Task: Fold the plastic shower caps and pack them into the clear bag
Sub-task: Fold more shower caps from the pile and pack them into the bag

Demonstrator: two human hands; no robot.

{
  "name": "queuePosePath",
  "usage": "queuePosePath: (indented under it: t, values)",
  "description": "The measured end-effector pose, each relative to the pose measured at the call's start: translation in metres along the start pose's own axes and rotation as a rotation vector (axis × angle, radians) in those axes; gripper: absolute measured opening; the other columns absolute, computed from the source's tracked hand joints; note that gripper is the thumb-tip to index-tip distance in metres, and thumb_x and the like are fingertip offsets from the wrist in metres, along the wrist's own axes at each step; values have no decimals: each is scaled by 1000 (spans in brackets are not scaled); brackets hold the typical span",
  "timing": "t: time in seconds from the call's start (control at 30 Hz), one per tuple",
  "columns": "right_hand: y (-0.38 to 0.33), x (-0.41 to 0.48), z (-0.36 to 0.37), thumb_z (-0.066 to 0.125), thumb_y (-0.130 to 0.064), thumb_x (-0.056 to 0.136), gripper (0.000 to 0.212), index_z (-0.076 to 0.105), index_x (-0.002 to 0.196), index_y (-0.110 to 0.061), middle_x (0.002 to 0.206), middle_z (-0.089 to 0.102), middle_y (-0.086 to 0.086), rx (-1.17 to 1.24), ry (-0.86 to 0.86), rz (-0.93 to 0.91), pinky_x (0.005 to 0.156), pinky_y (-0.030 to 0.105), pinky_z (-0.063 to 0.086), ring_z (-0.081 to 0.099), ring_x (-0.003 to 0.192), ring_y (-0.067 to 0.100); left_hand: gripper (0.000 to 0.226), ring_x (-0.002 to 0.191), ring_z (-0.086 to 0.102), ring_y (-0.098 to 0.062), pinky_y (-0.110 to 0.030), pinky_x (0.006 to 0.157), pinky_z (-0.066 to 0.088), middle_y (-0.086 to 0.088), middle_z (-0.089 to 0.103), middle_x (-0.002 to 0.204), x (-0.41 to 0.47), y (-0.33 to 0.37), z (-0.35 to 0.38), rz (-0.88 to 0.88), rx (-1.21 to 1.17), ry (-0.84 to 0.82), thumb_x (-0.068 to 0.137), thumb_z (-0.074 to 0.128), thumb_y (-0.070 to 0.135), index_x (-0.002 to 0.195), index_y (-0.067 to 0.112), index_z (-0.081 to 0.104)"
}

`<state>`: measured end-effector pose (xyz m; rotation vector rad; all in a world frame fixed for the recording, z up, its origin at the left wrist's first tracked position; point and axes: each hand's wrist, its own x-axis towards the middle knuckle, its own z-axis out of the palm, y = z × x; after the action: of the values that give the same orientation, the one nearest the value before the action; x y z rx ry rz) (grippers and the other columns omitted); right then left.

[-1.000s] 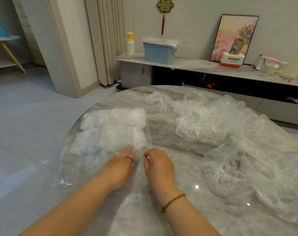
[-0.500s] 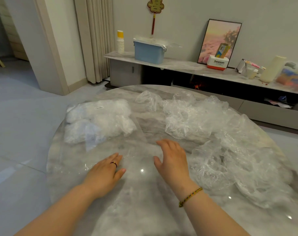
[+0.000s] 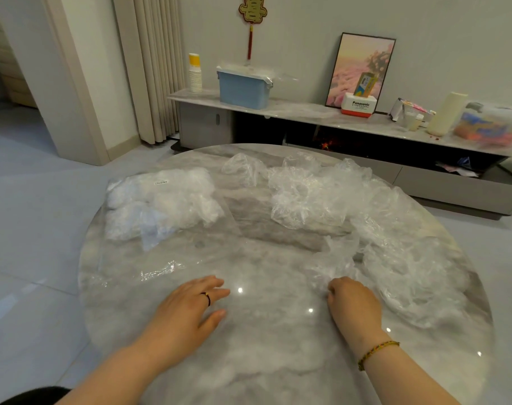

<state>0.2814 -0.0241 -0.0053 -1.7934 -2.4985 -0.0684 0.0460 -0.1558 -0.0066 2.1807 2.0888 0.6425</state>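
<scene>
Tabletop point(image 3: 266, 361) of round grey marble, seen from the wearer's head, with the packing partly done. At 10 o'clock lies the clear bag point(image 3: 158, 268), already plump with white folded shower caps point(image 3: 161, 200). Its open end of flat film trails toward 8 o'clock, close to the left hand point(image 3: 187, 302). From 12 o'clock round to 3 o'clock sprawls a crumpled heap of loose shower caps point(image 3: 395, 244), none of them folded. The heap looks bigger than what is in the bag, so most of the work seems to remain. The left hand lies flat at 7 o'clock, its fingers point(image 3: 213, 293) straight and slightly spread, holding nothing. The right hand point(image 3: 354, 305) sits at 5 o'clock against the near edge of the heap with its fingers curled under. Whether they pinch the plastic or only touch it cannot be told. The likely step in hand is drawing the next cap from the heap to fold it between the two hands.
</scene>
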Motion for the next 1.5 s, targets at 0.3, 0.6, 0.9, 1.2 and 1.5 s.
queuePosePath:
  t: [0.3,0.6,0.9,1.2,1.5]
  values:
    - [-37,-43,-35,60,-24,89,18,72,95,-12,99,70,-5,743,-134,-430,85,7,38,57,99,1,85,141,14,-6,-19,113,7,14,8,155,-10,13,2,172,-57,18,73,47,51,148,30,11]
    - [-40,-42,-53,54,-31,91,5,55,94,-28,98,58,-16,1043,-600,-291,81,5,40,53,90,-7,17,78,47,2,-5,74,27,21,64,65,3,5,5,216,-85,96,63,47,46,65,35,61]
    - [-49,3,-57,59,-7,85,13,70,93,-7,97,68,12,688,94,-186,79,24,41,60,98,26,20,106,58,-21,-23,87,39,-4,66,109,62,16,-45,-180,-39,12,88,60,25,104,18,70]
    - [-30,5,-67,51,-7,89,9,58,86,-10,90,70,14,435,905,-686,98,24,35,51,102,24,28,98,53,-18,-32,86,38,-8,72,84,64,20,-67,366,68,619,83,52,21,71,7,73]
    - [-19,-43,11,47,-33,63,22,66,67,-21,78,70,-7,344,11,-676,67,18,54,69,76,13,28,63,63,3,-17,76,49,22,59,56,-9,-7,11,395,119,-36,65,39,31,46,25,59]
